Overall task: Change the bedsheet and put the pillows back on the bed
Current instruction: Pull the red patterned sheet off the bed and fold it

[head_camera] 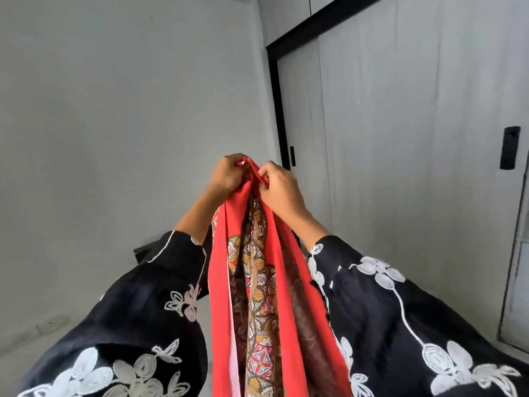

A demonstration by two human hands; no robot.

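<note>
Two hands, left hand (229, 173) and right hand (282, 186), pinch the bedsheet's (257, 282) top edge.

bedsheet (274, 282) between sleeves, wardrobe (400, 138) behind right

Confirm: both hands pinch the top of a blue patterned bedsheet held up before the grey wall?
No, the bedsheet is red, not blue. The head view shows the left hand and right hand pinching its top before the grey wall.

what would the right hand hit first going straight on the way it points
Likely the left hand, just beyond the red bedsheet fold the right hand pinches; depth unclear.
</note>
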